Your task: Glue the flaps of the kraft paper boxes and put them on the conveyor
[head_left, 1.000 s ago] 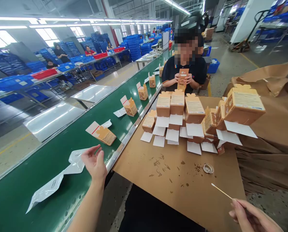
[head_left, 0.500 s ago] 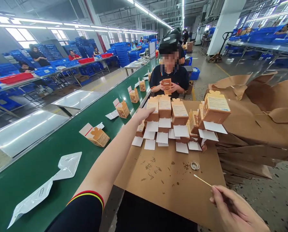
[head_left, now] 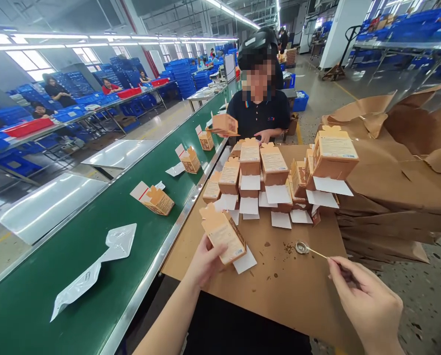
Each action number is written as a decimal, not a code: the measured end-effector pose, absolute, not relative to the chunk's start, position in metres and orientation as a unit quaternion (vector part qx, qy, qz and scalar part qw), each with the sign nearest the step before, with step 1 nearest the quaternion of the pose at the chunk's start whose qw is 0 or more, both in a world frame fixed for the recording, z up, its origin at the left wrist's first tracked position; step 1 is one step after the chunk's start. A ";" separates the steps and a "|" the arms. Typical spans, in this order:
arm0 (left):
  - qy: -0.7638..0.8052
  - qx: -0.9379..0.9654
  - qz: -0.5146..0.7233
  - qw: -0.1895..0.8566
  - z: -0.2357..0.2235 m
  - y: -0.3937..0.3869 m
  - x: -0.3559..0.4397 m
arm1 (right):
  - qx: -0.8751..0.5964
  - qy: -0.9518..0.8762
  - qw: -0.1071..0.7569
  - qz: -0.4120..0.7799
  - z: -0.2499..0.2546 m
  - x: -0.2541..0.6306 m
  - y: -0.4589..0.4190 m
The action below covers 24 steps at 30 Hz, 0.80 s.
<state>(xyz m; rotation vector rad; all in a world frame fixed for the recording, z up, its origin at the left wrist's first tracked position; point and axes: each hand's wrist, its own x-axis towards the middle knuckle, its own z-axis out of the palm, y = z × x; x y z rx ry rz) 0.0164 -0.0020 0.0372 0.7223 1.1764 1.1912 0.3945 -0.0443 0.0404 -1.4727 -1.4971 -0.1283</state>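
My left hand grips a small brown carton over the near part of the cardboard-covered table. The carton is tilted, its scalloped flaps up at the left and a white flap hanging out at the lower right. Between thumb and fingers of my right hand is a thin cotton swab. The swab's tip is at a small round metal dish; whether it touches the contents I cannot tell. Beyond the hands stand stacked cartons with white flaps hanging toward me.
A green conveyor belt on the left carries open cartons and white pouches. Across the table a co-worker holds a carton over the belt's edge. Crumpled brown paper lies at the right. Dark smudges mark the cardboard.
My left hand has drawn a carton from the stack toward me. My right hand has moved the swab tip up to the dish. The co-worker's carton has moved toward the belt.
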 end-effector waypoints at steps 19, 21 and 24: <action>0.551 0.440 0.443 0.554 0.017 -0.001 0.019 | -0.587 -0.685 0.428 -0.053 0.030 0.386 -0.029; 0.551 0.440 0.435 0.561 0.018 0.000 0.020 | -0.578 -0.667 0.468 -0.043 0.035 0.374 -0.039; 0.551 0.431 0.419 0.579 0.017 0.002 0.020 | -0.545 -0.664 0.510 0.056 0.033 0.339 -0.056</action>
